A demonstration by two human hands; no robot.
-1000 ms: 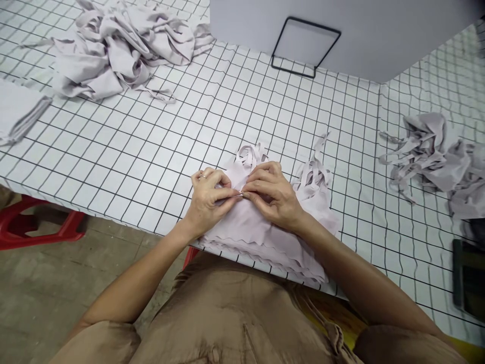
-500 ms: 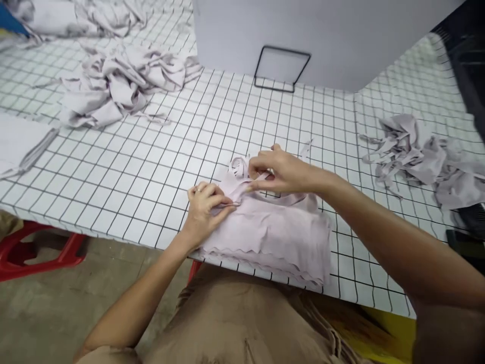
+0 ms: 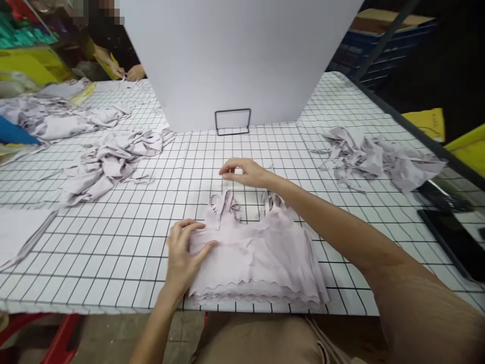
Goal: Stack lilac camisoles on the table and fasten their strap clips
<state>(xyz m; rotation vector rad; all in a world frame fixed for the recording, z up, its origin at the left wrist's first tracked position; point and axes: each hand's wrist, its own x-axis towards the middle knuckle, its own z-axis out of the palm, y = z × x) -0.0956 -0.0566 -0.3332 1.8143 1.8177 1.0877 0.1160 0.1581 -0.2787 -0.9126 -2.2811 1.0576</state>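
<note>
A stack of pale pink-grey strappy tops [image 3: 250, 258] lies near the table's front edge, its wavy hems toward me and its thin straps at the far side. My left hand [image 3: 185, 250] rests on the left side of the stack, thumb and fingers spread on the fabric. Just beyond the straps, my right hand [image 3: 244, 173] hovers over the table, loosely curled, with a small gap between thumb and fingertips. I see nothing held in it.
Crumpled garments lie in a pile [image 3: 113, 164] at left and another pile [image 3: 379, 154] at right. A folded stack [image 3: 22, 232] sits at far left. A large white board [image 3: 235, 60] with a black wire stand [image 3: 233, 122] rises behind. A phone [image 3: 452, 242] lies at right. Another person's hands [image 3: 131, 72] work at the far left.
My right hand has let go of the top's strap and moved away beyond the stack. My left hand has loosened from its pinch and spread. The top lies flatter, and the view has tilted up.
</note>
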